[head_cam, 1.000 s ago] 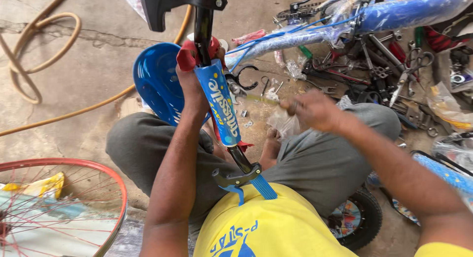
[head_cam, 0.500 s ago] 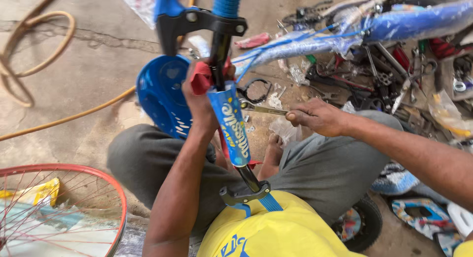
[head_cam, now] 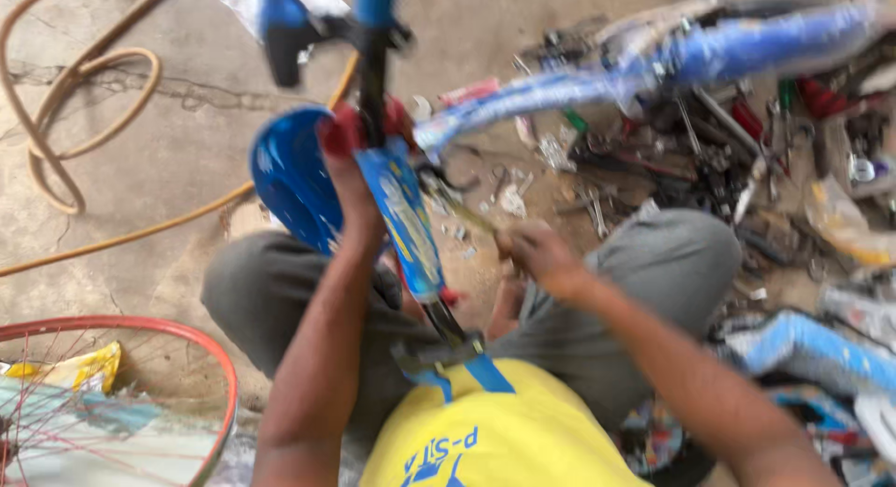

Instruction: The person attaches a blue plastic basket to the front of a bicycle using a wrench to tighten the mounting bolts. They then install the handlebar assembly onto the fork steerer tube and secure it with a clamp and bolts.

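Left hand [head_cam: 350, 183] wraps the blue bike fork [head_cam: 403, 221], which stands upright between the knees at frame center. Right hand [head_cam: 539, 255], at 3 o'clock of the fork, grips a thin wrench [head_cam: 457, 210] pointing toward it; blurred.

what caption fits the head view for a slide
Seated on concrete, a person's left hand grips a blue bicycle fork while the right hand holds a thin metal tool beside it.
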Tool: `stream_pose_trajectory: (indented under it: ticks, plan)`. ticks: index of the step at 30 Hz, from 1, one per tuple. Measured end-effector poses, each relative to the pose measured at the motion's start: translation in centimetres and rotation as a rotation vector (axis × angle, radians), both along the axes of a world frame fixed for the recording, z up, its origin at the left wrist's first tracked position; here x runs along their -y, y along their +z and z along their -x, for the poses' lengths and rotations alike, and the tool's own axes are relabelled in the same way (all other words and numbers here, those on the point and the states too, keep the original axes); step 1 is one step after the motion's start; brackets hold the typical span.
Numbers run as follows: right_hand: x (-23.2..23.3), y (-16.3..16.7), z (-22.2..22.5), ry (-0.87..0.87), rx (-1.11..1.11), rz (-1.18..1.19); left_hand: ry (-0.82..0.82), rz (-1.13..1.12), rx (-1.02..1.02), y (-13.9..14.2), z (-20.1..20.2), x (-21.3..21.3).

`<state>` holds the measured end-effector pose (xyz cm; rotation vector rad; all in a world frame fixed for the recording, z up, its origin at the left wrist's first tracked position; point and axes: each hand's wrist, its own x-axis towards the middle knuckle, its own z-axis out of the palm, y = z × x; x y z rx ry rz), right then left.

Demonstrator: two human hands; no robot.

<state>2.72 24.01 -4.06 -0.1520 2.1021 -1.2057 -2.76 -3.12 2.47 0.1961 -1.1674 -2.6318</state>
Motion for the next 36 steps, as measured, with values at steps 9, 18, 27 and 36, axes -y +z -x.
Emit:
stream_pose_trajectory:
  ticks: [9,18,27,36]
  plan:
    - [-4.3,-0.5,4.4,0.423,-0.155,-0.252,-0.157,-0.138,0.142,-4.1,0.4,1.4]
    - [-2.6,8.0,19.6,0.226,-0.645,-0.145,-0.204,0.82,-0.304,3.5,0.8,-1.5]
    - [6.8,11.0,29.6,-0.331,-0.216,0.536,-0.482,1.467,-0.888,12.0,2.6,-6.8]
    - [16.0,11.7,26.9,-0.284,0.192,0.792,-0.55,1.641,-0.992,10.3,-2.9,-10.1]
